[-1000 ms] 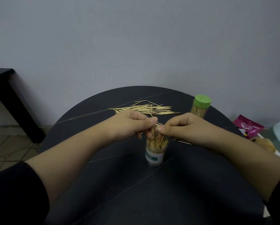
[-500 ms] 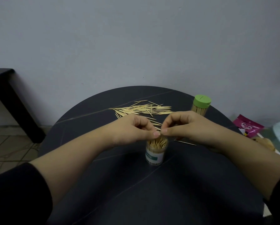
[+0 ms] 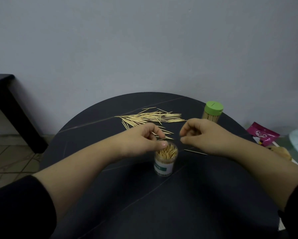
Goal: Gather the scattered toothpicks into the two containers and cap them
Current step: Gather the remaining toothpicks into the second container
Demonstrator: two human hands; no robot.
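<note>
Looking down from the head camera, I am holding my left hand (image 3: 141, 140) just left of the open container (image 3: 165, 161), thumb reaching over the left part of its rim above the packed toothpicks (image 3: 167, 151). The other fingers are curling inward over the far side of the rim, and I cannot tell whether they are pinching anything. My right hand (image 3: 207, 135) is hanging just beyond and right of the open container, apart from it. Its fingers are curling loosely, thumb and forefinger parted, with nothing showing between them.

The open container is standing upright and uncapped on the round dark table (image 3: 144, 204), long axis vertical. The packed toothpicks are standing in it points up, fanning slightly. Its label (image 3: 163, 168) is showing white with a green band, and the writing is too small to read.

Beyond the open container the loose toothpicks (image 3: 151, 117) are lying flat in a sheaf. Most are running left to right, and a few at the left end are slanting toward me. Further off to the right the capped container (image 3: 211, 118) is standing upright under its slotted green lid (image 3: 214, 108). A single thin stick (image 3: 195, 152) is lying just right of the open container, running roughly left to right. Well to the right, a pink packet (image 3: 264, 135) is lying with its print unreadable.
</note>
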